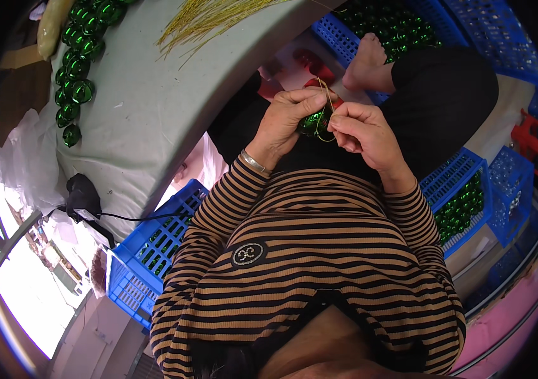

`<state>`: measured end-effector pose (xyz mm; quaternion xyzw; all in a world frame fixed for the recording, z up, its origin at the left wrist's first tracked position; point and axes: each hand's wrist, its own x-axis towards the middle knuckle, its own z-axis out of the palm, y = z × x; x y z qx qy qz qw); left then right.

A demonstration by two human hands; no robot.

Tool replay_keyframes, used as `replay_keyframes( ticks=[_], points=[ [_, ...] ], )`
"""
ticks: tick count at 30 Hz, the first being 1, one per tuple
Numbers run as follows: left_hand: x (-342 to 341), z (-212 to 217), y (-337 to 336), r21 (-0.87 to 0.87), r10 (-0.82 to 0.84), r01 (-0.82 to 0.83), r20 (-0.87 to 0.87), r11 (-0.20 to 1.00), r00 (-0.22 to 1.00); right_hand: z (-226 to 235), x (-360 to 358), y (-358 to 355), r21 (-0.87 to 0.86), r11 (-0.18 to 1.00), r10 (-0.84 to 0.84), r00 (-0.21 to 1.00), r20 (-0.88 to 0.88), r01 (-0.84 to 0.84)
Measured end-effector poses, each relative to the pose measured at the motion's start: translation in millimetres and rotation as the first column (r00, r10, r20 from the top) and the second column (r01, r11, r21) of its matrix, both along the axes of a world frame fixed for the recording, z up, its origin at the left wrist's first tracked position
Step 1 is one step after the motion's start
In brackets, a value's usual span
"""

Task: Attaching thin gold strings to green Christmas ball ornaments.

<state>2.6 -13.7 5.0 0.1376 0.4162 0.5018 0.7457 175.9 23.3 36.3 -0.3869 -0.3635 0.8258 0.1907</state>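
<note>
My left hand [287, 120], with a silver band on its wrist, pinches a thin gold cord [321, 81] between thumb and fingers. The cord stands up in a narrow loop above the fingertips, and another loop curves below. Close on the other side, my right hand [365, 131] is closed in a pinch on the same cord. Between and just under the hands are shiny green ball ornaments [311, 125], partly hidden by my left fingers. Whether the left fingers also grip a ball, I cannot tell.
A cloth-covered table [136, 95] at the left bears a bundle of gold cords [209, 22] and a cluster of green balls [78, 66]. Blue crates stand around me: one at lower left [136, 284], one at right [452, 174], one at the far side [335, 35]. A red stool [532, 144] stands far right.
</note>
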Motion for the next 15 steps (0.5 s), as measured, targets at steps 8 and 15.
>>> replay_keyframes(
  ticks=[8,15],
  points=[
    [0.0,-0.9,0.2,0.066,-0.035,0.037,-0.038,0.997,0.999,-6.3,7.0,2.6,0.058,0.992,0.110,0.994,0.026,-0.111],
    [3.7,0.5,1.6,0.112,-0.049,0.060,-0.098,0.992,0.994,-7.9,10.6,5.4,0.090,0.982,0.161,0.984,0.071,-0.167]
  ],
)
